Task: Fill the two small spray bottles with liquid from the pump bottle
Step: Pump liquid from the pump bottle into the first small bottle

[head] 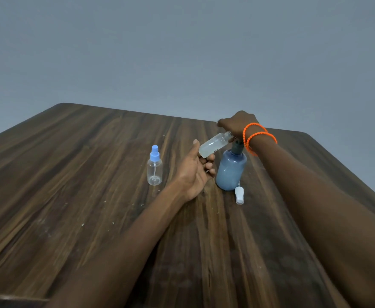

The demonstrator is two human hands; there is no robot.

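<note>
My left hand (198, 168) holds a small clear spray bottle (214, 144) by its base, tilted, with its open neck up against the pump's spout. Cloudy liquid lies inside it. My right hand (237, 123) rests on top of the pump head of the blue pump bottle (231, 171), which stands upright on the table. The pump head itself is hidden under the hand. A second small clear spray bottle (154, 167) with a blue spray cap stands upright to the left, apart from both hands. A white spray cap (239, 195) lies on the table beside the pump bottle's base.
Everything sits on a dark wooden table (93, 196) whose far edge runs just behind my right hand. A plain grey wall rises beyond it. Orange bead bracelets (258, 136) circle my right wrist.
</note>
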